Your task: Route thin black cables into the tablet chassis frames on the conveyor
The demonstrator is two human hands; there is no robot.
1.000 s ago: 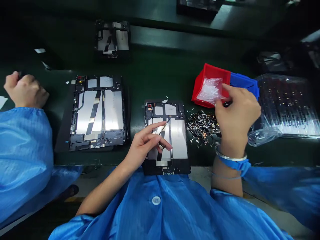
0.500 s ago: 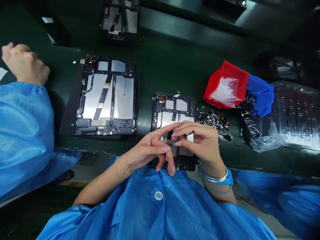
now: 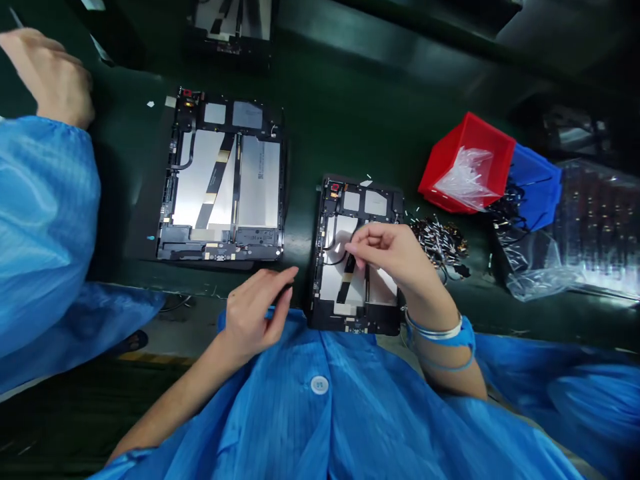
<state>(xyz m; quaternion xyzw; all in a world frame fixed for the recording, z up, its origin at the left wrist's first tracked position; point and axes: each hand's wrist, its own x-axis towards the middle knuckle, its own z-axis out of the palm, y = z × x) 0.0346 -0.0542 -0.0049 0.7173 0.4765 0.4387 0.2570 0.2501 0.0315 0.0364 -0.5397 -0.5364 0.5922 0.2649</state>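
An opened tablet [image 3: 327,293] with silvery battery panels and a black ribbon cable lies at the table's front edge. Over its upper part is my right hand [image 3: 393,252], thumb and forefinger pinched on a thin black cable [image 3: 334,263] that curves down to the left across the panels. Whether the cable's end touches the tablet is hard to tell. Left of the tablet, my left hand [image 3: 257,308] hovers by the edge, thumb and forefinger apart. A dark patch shows between those fingers, too small to identify.
A second opened tablet [image 3: 265,190] lies left, and another [image 3: 233,30] farther back. Right are a pile of small cables [image 3: 443,243], a red bin [image 3: 435,167] with clear plastic pieces, a blue bin [image 3: 543,180] and clear trays [image 3: 600,227]. A co-worker's hand [image 3: 53,77] is at far left.
My hands have parted: the left moved away left and let go of the thin black piece. My right hand now holds it higher over the tablet. The view shifted slightly.
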